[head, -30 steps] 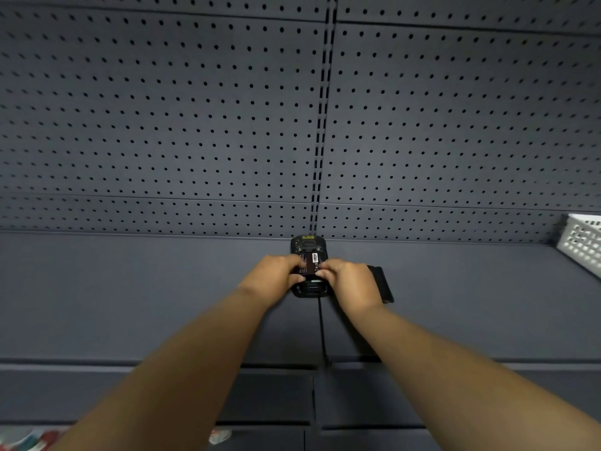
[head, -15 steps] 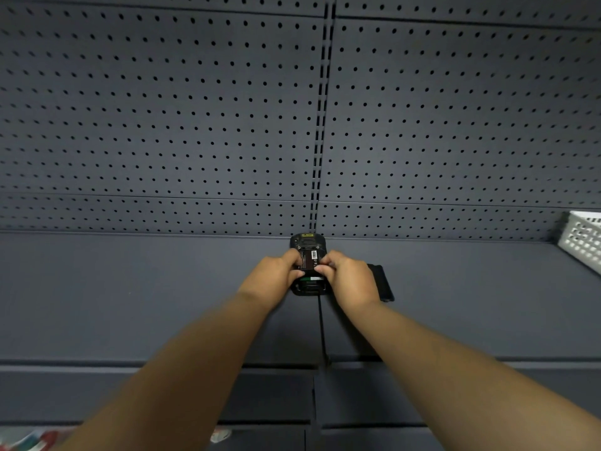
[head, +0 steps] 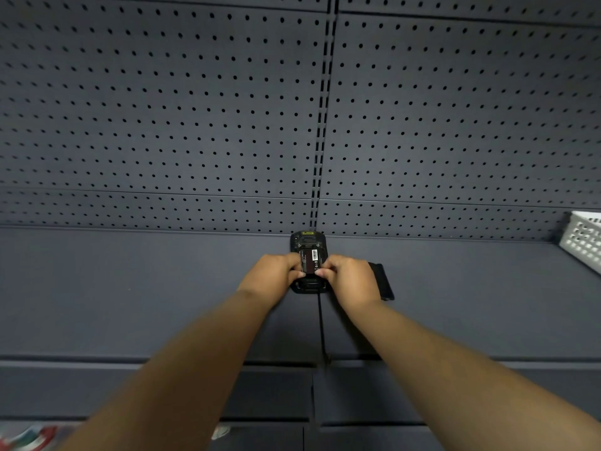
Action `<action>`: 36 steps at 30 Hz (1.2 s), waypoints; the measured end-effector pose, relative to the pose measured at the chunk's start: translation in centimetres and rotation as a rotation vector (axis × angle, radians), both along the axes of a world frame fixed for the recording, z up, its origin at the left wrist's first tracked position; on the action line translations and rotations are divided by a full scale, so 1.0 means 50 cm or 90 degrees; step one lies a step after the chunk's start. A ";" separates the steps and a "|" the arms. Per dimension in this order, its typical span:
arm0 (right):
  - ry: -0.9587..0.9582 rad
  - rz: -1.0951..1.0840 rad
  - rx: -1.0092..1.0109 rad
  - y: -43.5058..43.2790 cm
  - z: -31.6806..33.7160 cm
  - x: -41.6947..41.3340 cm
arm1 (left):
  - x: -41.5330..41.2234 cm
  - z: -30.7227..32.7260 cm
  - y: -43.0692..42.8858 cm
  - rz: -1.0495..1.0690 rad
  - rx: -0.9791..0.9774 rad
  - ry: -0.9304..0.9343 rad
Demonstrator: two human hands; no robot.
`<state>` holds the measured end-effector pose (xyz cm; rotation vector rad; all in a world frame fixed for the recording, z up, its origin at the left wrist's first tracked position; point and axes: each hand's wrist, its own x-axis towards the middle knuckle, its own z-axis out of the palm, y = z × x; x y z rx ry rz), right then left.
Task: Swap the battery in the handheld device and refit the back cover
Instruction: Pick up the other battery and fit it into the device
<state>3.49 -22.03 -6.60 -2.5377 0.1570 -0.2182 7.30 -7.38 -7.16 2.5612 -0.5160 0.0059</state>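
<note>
Pinching the battery (head: 309, 262) from both sides: fingertips (head: 300, 274) of the left hand (head: 272, 275) curl onto its left edge, and those of the right hand (head: 350, 277) onto its right edge. Both hands are clamped on it, thumbs at the near end. The battery sits label-up over the open bay of the handheld device (head: 307, 239). Cannot tell if it is fully seated or slightly raised.

Likely reason for the 2-handed grip: it keeps the battery square to the bay so it drops in straight. The device lies back-up on the shelf, so the bay faces the person and the shelf takes the push.

The back cover (head: 383, 281), flat and dark, lies on the shelf just beside the right hand and partly hidden by it. It is off the device and probably parked there for quick reach. Judged step: seating the battery. The cover refit is not yet done.

The shelf (head: 130, 288) is matte dark grey. The device sits at the seam between 2 shelf sections, with its far end close to the pegboard (head: 162, 109) back wall. A slotted upright (head: 322, 125) splits the wall above the device. A white perforated basket (head: 583, 245) is at the far right edge, well apart. More grey shelving runs below. Something colourful is blurred at the lower left and is unidentifiable.
</note>
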 end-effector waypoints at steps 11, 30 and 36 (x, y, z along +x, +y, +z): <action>0.050 0.110 -0.233 0.008 0.022 -0.001 | 0.001 0.011 0.004 -0.045 0.073 -0.018; 0.039 0.159 -0.269 -0.007 0.033 -0.023 | -0.028 0.024 0.008 -0.077 0.135 -0.038; 0.054 0.152 -0.152 -0.016 0.040 -0.027 | -0.033 0.020 0.020 -0.077 0.120 -0.024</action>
